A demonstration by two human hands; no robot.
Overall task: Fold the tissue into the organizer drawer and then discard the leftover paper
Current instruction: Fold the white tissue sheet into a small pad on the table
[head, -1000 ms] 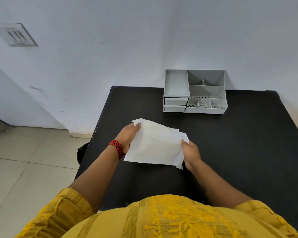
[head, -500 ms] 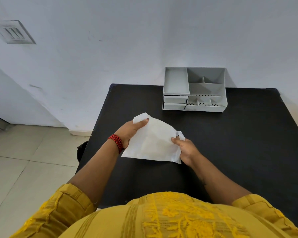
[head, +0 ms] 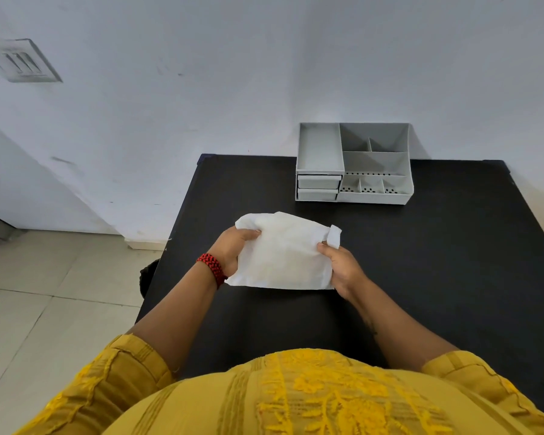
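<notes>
A white tissue (head: 283, 255) is held above the black table (head: 453, 262), with its far edge curled over. My left hand (head: 233, 249) grips its left side, a red band on the wrist. My right hand (head: 339, 265) pinches its right side, where a small corner flap sticks up. The grey organizer (head: 354, 163) stands at the table's far edge against the wall. Its two small drawers (head: 318, 187) at the front left are closed.
The white wall rises right behind the organizer. Tiled floor (head: 44, 309) lies to the left of the table. A dark object (head: 146, 274) sits on the floor beside the table's left edge. A vent plate (head: 22, 61) is on the wall at upper left.
The tissue's far edge has been brought over toward me, so the sheet looks narrower and bunched. Both hands moved closer together and kept their grip.
</notes>
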